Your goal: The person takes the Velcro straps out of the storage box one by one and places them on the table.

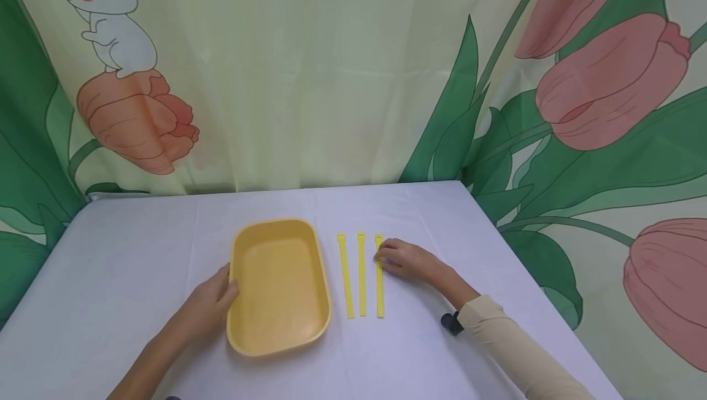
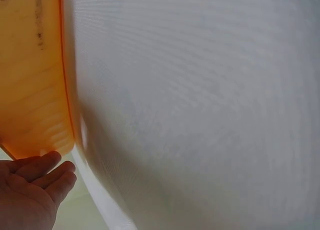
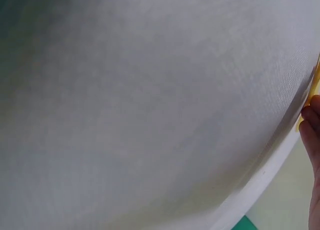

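Note:
A shallow yellow tray (image 1: 278,289) with rounded corners lies on the white-covered table. At its left side, my left hand (image 1: 212,302) grips the rim, thumb over the edge and fingers along the outer wall. The tray's outer wall (image 2: 35,90) shows above those fingers in the left wrist view. To the right of the tray, three thin yellow straps with slotted heads lie side by side: a left strap (image 1: 346,277), a middle strap (image 1: 361,277) and a right strap (image 1: 380,296). My right hand (image 1: 405,260) pinches the right strap near its head, covering part of it.
A white cloth (image 1: 138,253) covers the table, its far edge meeting a curtain (image 1: 331,81) printed with tulips and a white animal. A dark band (image 1: 452,323) sits at the right wrist, by the beige sleeve (image 1: 508,338).

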